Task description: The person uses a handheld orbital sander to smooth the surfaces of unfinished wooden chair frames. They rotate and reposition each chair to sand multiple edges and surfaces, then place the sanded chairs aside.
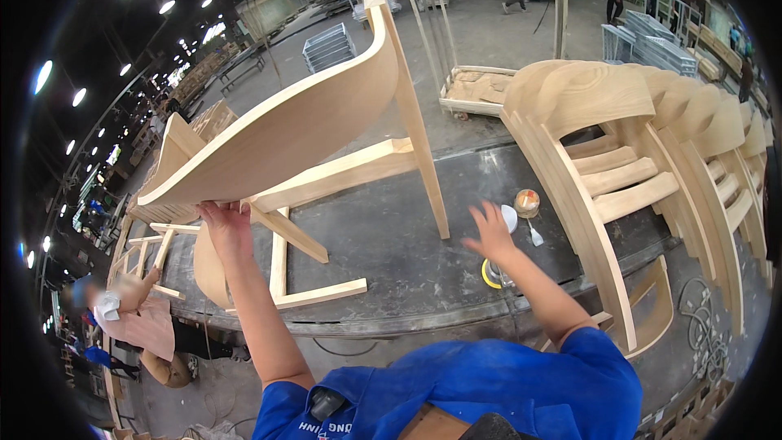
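A pale wooden chair frame [305, 134] with a broad curved backrest stands tilted on the dark worktable [391, 265]. My left hand [226, 232] grips the backrest's near lower edge, fingers partly hidden behind the wood. Over the table to the right, my right hand [491, 235] is open and empty, its fingers spread. Close beside it are a white round lid-like disc [509, 218], a small round container [528, 202] and a small white spatula-like tool [535, 234]. Partly under my right forearm sits a round tool with a yellow rim [491, 274].
Nested wooden chair frames [607, 102] line the right side. Slender wooden frame parts [322, 293] lie beneath the held frame. At left a person in a pink top [147, 326] works nearby. A cart [481, 90] stands beyond the table; a coiled hose [707, 330] lies at right.
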Demonstrator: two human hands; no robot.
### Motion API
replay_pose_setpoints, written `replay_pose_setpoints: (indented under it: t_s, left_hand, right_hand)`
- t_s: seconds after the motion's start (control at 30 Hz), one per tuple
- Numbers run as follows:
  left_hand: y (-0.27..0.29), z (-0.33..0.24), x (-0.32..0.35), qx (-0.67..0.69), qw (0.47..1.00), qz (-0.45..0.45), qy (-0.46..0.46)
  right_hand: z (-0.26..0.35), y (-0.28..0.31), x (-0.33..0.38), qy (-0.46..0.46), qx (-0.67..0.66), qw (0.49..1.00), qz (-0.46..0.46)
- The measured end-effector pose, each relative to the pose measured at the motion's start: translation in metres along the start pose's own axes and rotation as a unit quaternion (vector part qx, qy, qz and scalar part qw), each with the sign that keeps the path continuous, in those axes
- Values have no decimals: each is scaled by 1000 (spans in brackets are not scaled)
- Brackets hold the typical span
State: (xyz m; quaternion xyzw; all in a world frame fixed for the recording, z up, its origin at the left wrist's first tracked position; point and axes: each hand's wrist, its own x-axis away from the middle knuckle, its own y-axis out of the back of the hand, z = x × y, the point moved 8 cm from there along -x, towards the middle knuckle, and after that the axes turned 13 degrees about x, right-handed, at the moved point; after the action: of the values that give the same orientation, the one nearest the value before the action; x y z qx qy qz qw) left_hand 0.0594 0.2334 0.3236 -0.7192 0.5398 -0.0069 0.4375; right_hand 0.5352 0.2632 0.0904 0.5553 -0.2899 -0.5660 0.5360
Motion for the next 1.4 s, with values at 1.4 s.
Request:
replay_pose_setpoints:
  t_s: [1.4]
  left_hand:
    - [33, 39, 2, -216, 943, 253, 9]
  right_hand:
    - [102, 422, -16, 111, -14, 834, -540]
